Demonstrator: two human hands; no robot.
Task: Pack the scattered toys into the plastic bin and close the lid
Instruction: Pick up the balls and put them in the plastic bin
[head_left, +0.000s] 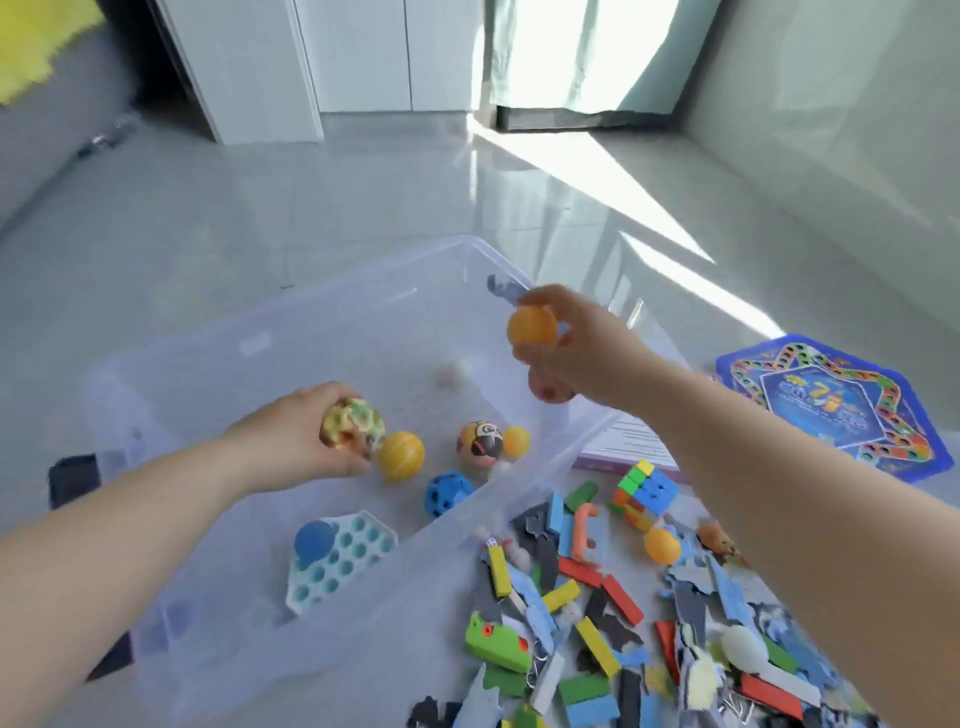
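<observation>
Hovering over the clear plastic bin (332, 312), which sits open on the floor at centre-left, both hands are bringing balls in. The left hand (296, 431) has its fingers curled round a yellow-green mesh ball (353, 427), low inside the bin and just beside a yellow ball (400, 455) on the bottom. It's held low, I'd say, so it won't bounce out. The right hand (576, 353) pinches an orange ball (532, 326) at its fingertips above the far right corner. A pinkish ball (549, 391) seems tucked under its palm, though blur makes that uncertain. Already inside: a patterned ball (480, 441), a blue holed ball (448, 494) and a teal pop tray (358, 551). Outside, near right, a heap of blocks and puzzle pieces (597, 623) waits, with a puzzle cube (644, 488) and a blue game board (831, 410) farther off. No lid in sight.
</observation>
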